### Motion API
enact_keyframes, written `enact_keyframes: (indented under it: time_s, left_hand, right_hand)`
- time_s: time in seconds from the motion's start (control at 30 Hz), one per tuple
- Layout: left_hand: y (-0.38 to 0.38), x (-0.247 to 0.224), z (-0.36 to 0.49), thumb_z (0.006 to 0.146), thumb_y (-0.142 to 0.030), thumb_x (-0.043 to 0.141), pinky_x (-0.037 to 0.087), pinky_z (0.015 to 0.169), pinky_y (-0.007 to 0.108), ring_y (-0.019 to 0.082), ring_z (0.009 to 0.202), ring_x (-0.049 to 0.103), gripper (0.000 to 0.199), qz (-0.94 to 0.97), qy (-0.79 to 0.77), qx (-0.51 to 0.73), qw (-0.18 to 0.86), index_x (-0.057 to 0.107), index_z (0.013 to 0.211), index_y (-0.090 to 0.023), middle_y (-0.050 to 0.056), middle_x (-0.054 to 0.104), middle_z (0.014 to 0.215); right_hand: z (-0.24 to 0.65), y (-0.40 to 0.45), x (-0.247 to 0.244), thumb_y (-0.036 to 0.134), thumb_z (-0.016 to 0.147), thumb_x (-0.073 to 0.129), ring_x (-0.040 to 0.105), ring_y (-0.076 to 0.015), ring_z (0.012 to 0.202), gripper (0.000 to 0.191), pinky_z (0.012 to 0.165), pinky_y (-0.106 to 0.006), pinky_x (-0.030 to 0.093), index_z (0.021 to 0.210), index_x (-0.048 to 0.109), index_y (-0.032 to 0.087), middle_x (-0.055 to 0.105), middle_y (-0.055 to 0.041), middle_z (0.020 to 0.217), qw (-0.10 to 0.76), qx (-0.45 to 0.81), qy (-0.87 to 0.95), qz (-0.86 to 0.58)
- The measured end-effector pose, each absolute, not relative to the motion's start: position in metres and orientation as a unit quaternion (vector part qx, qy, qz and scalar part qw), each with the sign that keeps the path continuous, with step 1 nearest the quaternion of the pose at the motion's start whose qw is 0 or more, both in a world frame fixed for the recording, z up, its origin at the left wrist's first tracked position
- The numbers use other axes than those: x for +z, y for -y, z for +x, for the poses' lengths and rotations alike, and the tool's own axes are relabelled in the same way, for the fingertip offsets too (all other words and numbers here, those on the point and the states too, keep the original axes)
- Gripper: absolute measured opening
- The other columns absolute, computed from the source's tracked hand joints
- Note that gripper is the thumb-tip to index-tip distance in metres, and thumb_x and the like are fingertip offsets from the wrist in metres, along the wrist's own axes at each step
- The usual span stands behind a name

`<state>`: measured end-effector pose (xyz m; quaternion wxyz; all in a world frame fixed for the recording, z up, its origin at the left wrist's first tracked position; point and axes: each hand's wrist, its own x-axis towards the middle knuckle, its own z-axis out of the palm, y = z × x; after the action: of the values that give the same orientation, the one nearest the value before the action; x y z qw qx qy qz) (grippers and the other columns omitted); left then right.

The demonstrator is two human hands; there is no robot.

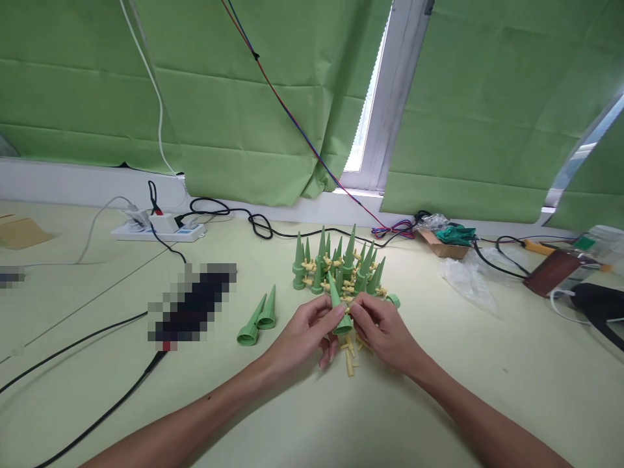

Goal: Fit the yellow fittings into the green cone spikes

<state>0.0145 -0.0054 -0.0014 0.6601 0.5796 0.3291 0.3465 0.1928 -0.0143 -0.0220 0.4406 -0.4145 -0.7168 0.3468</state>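
Note:
My left hand (312, 322) is closed around a green plastic watering spike (337, 300), its tip pointing up and its wide collar down. My right hand (380, 325) pinches a small yellow plastic valve (348, 311) against the side of that spike; the fingers hide most of the valve. Beneath the hands, several loose yellow valves (350, 364) lie on the table, partly covered by my right hand. Just beyond stands a cluster of green spikes (322, 247) with yellow valves on them. Left of my left hand, two spikes (251, 328) show no yellow part.
A pixelated dark object (195, 305) with a cable lies on the table at left. Behind it sits a white power strip (160, 231). A small cardboard box (443, 247), clear plastic bags (470, 279) and a brown bottle-like container (556, 273) are at right. Black cables run along the wall.

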Motion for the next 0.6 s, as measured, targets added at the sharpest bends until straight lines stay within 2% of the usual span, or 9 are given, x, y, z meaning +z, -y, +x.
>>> enact_keyframes:
  time_s: [0.33,0.6]
  left_hand:
    - [0.0095,0.0016,0.0118,0.093,-0.049,0.054,0.031,0.042,0.022,0.008,0.046,0.044,0.032,0.65,-0.321,0.341,0.599,0.046,0.088,-0.019,-0.004,0.047,0.061]
    - [0.0085,-0.0058,0.0099,0.093,-0.047,0.054,0.029,0.047,0.023,0.008,0.051,0.041,0.029,0.701,-0.337,0.334,0.532,0.047,0.091,-0.019,-0.005,0.042,0.063]
  right_hand:
    - [0.1922,0.0138,-0.0186,0.04,0.101,0.041,0.033,-0.0103,0.05,0.039,0.048,-0.024,0.027,0.068,0.039,0.021,0.038,0.0054,0.055,0.43,0.32,0.731,-0.423]
    - [0.192,0.0123,-0.0182,0.039,0.101,0.04,0.031,-0.0101,0.049,0.042,0.049,-0.025,0.025,0.064,0.032,0.021,0.035,0.0056,0.054,0.428,0.303,0.739,-0.423]
